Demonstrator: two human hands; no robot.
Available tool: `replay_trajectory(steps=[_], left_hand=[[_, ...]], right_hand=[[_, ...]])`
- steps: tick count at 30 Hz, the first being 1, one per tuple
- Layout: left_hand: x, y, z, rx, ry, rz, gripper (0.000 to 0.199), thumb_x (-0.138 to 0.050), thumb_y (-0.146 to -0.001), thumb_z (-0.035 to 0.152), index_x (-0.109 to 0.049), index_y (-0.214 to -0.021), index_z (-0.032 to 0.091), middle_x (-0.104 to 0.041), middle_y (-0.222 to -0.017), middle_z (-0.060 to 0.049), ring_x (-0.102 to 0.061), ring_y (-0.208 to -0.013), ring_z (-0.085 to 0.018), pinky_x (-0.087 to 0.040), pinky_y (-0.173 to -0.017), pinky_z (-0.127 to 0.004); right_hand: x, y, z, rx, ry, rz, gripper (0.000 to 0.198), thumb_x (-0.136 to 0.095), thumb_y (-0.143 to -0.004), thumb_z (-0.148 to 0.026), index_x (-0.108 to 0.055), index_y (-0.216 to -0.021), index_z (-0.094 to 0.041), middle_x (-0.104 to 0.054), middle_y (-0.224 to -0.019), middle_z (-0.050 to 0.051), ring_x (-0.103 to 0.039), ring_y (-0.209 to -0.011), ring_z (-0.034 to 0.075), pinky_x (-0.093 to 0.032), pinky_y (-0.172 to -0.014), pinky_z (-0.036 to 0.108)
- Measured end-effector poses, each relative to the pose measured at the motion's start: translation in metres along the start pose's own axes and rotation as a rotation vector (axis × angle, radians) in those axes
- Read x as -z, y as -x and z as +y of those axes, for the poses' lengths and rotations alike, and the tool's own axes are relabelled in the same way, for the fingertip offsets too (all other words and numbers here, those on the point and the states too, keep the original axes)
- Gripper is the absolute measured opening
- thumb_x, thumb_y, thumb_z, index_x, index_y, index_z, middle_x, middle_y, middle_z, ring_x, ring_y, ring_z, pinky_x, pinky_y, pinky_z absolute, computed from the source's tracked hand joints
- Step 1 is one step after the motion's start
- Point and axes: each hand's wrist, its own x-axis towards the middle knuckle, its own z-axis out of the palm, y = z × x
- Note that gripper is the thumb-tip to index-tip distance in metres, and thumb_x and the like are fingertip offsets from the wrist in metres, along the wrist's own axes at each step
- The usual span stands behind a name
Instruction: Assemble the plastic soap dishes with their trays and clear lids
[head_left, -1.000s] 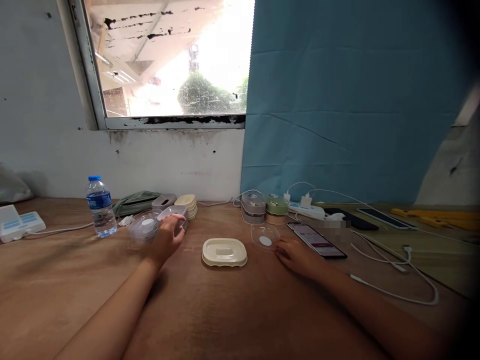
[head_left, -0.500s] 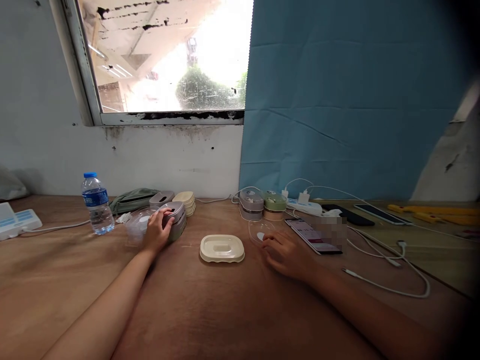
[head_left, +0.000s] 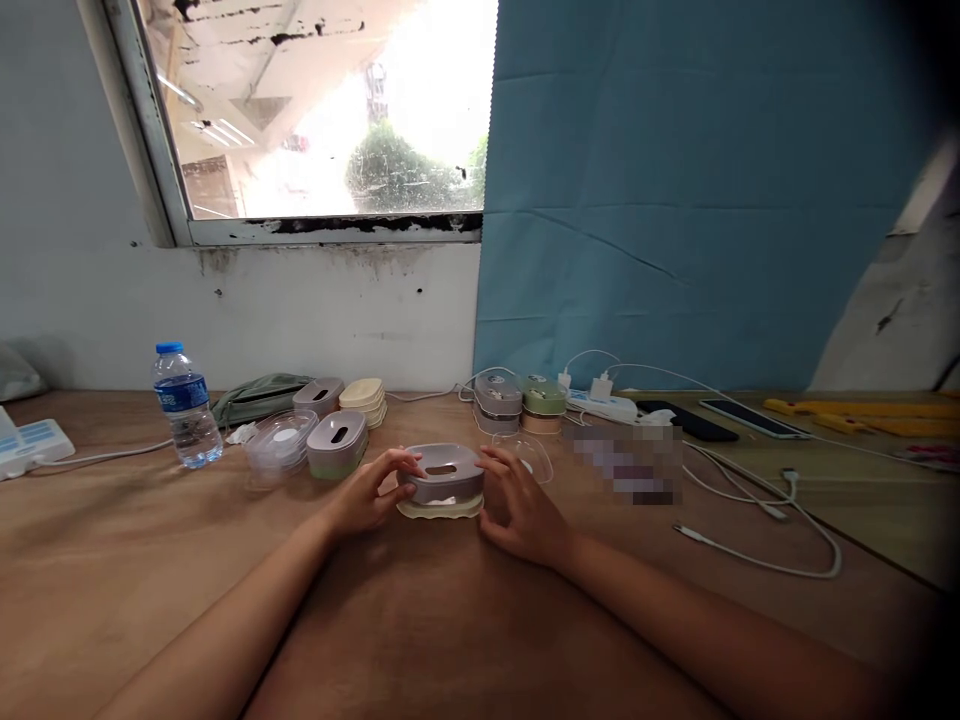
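A mauve oval cover with a slot in its top [head_left: 441,478] sits over the wavy-edged cream base [head_left: 439,510] on the table in front of me. My left hand [head_left: 379,488] grips its left end, thumb at the front and fingers on top. At the right end my right hand [head_left: 521,505] has its fingers curled against the cover's side, thumb low near the base. Behind the right hand lies a clear plastic lid [head_left: 541,460]. Left of the cover stands another mauve slotted cover [head_left: 341,432] with a greenish lower part, beside stacked clear lids [head_left: 281,445].
Stacked cream bases [head_left: 363,397] and a third mauve cover [head_left: 319,395] stand at the back, near a green pouch [head_left: 262,398]. A water bottle [head_left: 186,408] is at left. Grey [head_left: 497,402] and green boxes [head_left: 543,402] stand back right. White cables [head_left: 772,570] and phones [head_left: 686,422] lie right.
My left hand has brought a mauve cover from the left stack onto the cream base. My right hand has moved left from the clear lid to the cover's right end.
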Motion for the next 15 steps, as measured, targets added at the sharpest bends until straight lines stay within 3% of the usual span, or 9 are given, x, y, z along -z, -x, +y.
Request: replay_trajectory(steps=[9, 12, 15], left_hand=[[0.01, 0.004, -0.011, 0.171, 0.17, -0.11, 0.018, -0.051, -0.078, 0.025, -0.046, -0.095, 0.02, -0.063, -0.093, -0.006, -0.04, -0.119, -0.019, -0.029, -0.1, -0.039], [0.01, 0.004, -0.009, 0.218, 0.114, -0.093, 0.024, -0.054, -0.075, 0.028, -0.049, -0.098, 0.02, -0.056, -0.11, -0.008, -0.034, -0.124, -0.021, -0.03, -0.099, -0.038], [0.006, 0.004, -0.007, 0.256, 0.121, -0.086, 0.04, -0.06, -0.071, 0.031, -0.045, -0.107, 0.022, -0.046, -0.122, -0.009, -0.039, -0.12, -0.021, -0.032, -0.098, -0.036]], right_hand=[[-0.014, -0.011, -0.002, -0.027, -0.051, -0.155, 0.025, -0.056, -0.067, -0.016, -0.056, -0.092, -0.021, -0.048, -0.116, 0.01, -0.047, -0.104, 0.024, -0.038, -0.088, 0.038], [-0.011, -0.01, -0.002, -0.01, -0.04, -0.169, 0.025, -0.053, -0.071, -0.016, -0.056, -0.095, -0.022, -0.046, -0.12, 0.01, -0.047, -0.106, 0.023, -0.038, -0.088, 0.038], [-0.006, -0.011, 0.0, -0.016, 0.0, -0.134, 0.034, -0.054, -0.071, -0.021, -0.052, -0.105, -0.021, -0.045, -0.121, 0.011, -0.043, -0.11, 0.024, -0.035, -0.092, 0.04]])
